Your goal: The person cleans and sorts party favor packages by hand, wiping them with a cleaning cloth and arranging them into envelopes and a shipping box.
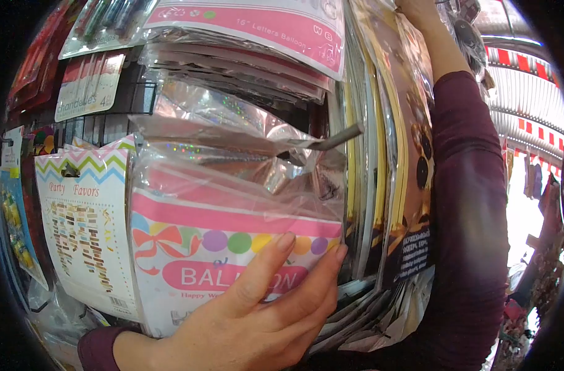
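Observation:
My left hand [251, 309] reaches in from the bottom left and lies over the front of a pink and white balloon packet [232, 278], fingers spread on its printed face. The packet hangs with others on a metal hook [341, 137] whose bare tip sticks out above it. At the top right, my right hand [418, 12] is raised beside the upper edge of the gold and black packets [412, 154]. Its fingers are cut off by the frame edge, so what it touches is hidden.
More pink letter balloon packets [251, 31] hang above. On the left are a party favors packet [87, 229], a candle packet [90, 86] and a blue-edged packet [16, 216]. Dark hanging goods [542, 229] and a red and white striped edge [529, 65] show at the right.

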`<state>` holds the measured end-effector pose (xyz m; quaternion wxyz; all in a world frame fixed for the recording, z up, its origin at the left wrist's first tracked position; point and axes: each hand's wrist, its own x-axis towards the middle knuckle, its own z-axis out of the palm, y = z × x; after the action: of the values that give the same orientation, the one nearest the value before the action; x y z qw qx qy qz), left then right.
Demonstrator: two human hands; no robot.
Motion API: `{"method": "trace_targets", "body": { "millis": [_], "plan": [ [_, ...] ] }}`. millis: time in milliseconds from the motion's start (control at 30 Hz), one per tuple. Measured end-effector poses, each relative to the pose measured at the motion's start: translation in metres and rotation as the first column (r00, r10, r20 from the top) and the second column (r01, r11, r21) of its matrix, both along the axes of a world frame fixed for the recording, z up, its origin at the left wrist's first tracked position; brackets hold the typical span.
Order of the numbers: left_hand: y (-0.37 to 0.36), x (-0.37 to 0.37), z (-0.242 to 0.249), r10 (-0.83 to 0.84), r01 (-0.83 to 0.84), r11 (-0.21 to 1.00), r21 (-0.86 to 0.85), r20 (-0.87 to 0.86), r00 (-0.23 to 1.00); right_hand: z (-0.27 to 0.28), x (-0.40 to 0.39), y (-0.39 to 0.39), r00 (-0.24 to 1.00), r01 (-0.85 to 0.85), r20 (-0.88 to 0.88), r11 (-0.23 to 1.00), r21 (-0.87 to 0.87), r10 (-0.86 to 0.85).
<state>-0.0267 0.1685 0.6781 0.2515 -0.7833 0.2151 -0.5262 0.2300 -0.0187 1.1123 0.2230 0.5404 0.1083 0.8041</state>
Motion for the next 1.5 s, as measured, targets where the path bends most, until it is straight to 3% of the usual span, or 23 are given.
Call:
{"method": "trace_targets", "body": {
  "millis": [133, 200, 333, 400, 500, 767, 933, 1167, 1267, 1333, 1400, 1467, 1500],
  "plan": [
    [0.001, 0.014, -0.006, -0.108, 0.112, 0.994, -0.02, 0.156, 0.982, -0.009, -0.014, 0.0, 0.994, 0.028, -0.11, 1.0, -0.002, -0.028],
    [-0.001, 0.004, -0.003, -0.045, 0.046, 0.999, -0.027, 0.039, 0.998, -0.013, -0.019, 0.001, 0.993, 0.029, -0.112, 0.999, -0.025, -0.031],
    [0.002, 0.01, -0.005, -0.091, 0.094, 0.995, -0.026, 0.113, 0.989, -0.011, -0.009, -0.007, 0.995, -0.002, -0.103, 0.996, -0.084, -0.007],
    [0.006, 0.004, 0.001, -0.018, 0.013, 0.993, 0.117, 0.039, 0.999, -0.01, -0.009, -0.006, 0.996, 0.036, -0.079, 0.993, -0.11, -0.045],
    [-0.001, -0.002, 0.002, 0.073, -0.063, 0.992, 0.106, -0.095, 0.993, -0.024, -0.02, -0.003, 0.994, 0.029, -0.101, 0.997, -0.077, -0.037],
    [-0.01, -0.004, 0.005, 0.134, -0.126, 0.987, 0.099, -0.081, 0.988, -0.03, -0.015, 0.002, 0.998, -0.014, -0.065, 1.0, -0.006, 0.014],
    [-0.014, -0.006, 0.005, 0.151, -0.143, 0.986, 0.082, -0.097, 0.984, -0.045, -0.019, 0.003, 0.992, 0.122, -0.018, 0.993, 0.003, -0.122],
    [-0.016, -0.007, 0.005, 0.171, -0.163, 0.984, 0.073, -0.117, 0.978, -0.05, -0.02, 0.008, 0.986, 0.151, -0.069, 0.988, 0.031, -0.149],
    [-0.014, -0.006, 0.006, 0.167, -0.16, 0.985, 0.072, -0.112, 0.98, -0.048, -0.014, 0.009, 0.992, 0.113, -0.067, 0.993, 0.038, -0.111],
    [-0.014, -0.005, 0.005, 0.155, -0.148, 0.986, 0.072, -0.109, 0.982, -0.052, -0.008, 0.009, 0.998, 0.051, 0.043, 0.997, 0.058, -0.053],
    [-0.016, -0.005, 0.005, 0.134, -0.133, 0.991, 0.024, -0.06, 0.989, -0.055, -0.004, -0.001, 1.0, 0.025, -0.006, 1.0, 0.015, -0.024],
    [-0.018, -0.007, 0.006, 0.14, -0.139, 0.99, 0.024, -0.074, 0.987, -0.073, -0.018, -0.004, 0.952, -0.139, 0.258, 0.983, -0.123, 0.167],
    [-0.019, -0.008, 0.006, 0.142, -0.142, 0.99, 0.014, -0.081, 0.986, -0.088, -0.032, -0.008, 0.948, -0.255, 0.16, 0.958, -0.132, 0.274]
  ]
}}
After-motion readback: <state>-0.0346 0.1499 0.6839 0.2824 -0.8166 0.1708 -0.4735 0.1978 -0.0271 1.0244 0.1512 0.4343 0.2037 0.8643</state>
